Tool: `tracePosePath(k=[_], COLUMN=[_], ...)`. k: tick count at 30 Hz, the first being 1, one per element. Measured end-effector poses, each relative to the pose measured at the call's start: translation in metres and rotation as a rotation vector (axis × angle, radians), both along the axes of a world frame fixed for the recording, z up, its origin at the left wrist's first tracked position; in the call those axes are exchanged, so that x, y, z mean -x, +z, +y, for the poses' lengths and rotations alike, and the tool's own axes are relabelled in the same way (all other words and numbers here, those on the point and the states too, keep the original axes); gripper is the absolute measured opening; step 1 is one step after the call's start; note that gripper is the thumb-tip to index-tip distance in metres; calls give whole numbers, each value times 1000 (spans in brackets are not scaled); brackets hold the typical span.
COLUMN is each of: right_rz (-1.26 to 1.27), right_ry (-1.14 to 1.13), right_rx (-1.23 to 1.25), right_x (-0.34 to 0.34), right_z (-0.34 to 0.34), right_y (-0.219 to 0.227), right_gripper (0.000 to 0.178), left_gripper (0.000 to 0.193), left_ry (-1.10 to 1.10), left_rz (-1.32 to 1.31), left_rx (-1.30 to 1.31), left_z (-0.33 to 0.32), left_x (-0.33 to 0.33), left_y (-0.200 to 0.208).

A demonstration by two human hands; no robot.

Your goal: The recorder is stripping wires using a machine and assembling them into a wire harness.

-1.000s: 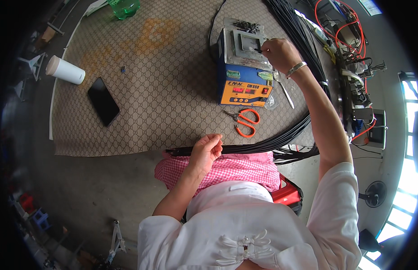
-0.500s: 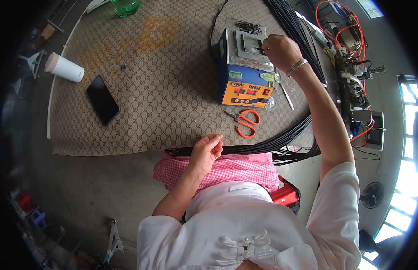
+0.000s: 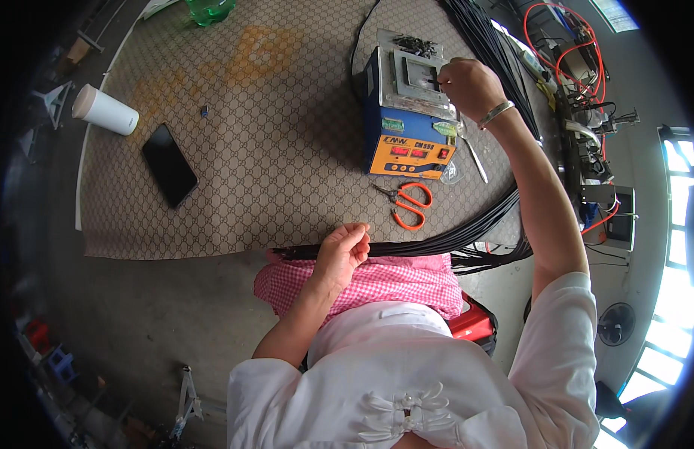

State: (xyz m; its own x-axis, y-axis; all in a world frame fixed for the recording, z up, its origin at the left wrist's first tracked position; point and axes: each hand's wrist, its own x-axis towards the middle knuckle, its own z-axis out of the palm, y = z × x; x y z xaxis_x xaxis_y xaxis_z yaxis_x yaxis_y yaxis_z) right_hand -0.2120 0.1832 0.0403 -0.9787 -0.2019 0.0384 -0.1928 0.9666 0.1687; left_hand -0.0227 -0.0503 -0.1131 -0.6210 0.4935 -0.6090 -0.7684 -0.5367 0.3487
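My right hand (image 3: 470, 84), wearing a bracelet, reaches over the blue and orange solder pot (image 3: 410, 142). Its fingers are pinched on a thin black wire (image 3: 434, 81), whose tip points into the square metal well (image 3: 418, 69); most of the wire is hidden by the hand. At the table's front edge, above the black cables (image 3: 407, 249), my left hand (image 3: 345, 251) is closed with thumb and fingers together. What it holds, if anything, cannot be made out. Orange-handled snips (image 3: 410, 203) lie between the left hand and the pot.
Dark scraps (image 3: 416, 46) are heaped behind the well. A spoon (image 3: 476, 159) lies right of the pot. On the left are a phone (image 3: 170, 166), a white cup (image 3: 108, 111) and a small blue piece (image 3: 205, 111). More black cables (image 3: 496, 60) run along the right side.
Almost nothing differs. My right hand stays at the pot's well with a very slight shift, and my left hand keeps its place.
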Motion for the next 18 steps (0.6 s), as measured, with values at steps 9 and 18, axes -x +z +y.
tracePosePath(k=[9, 18], right_rz=[-52, 145], right_ry=[-103, 66], right_rx=[333, 185], right_x=[-1, -1], right_z=[19, 21], right_y=[8, 1], right_gripper=[14, 13], left_gripper=[10, 10], left_ry=[-6, -8], left_rz=[8, -6], left_rx=[-4, 9], left_z=[0, 0], left_x=[0, 1], left_y=[0, 2])
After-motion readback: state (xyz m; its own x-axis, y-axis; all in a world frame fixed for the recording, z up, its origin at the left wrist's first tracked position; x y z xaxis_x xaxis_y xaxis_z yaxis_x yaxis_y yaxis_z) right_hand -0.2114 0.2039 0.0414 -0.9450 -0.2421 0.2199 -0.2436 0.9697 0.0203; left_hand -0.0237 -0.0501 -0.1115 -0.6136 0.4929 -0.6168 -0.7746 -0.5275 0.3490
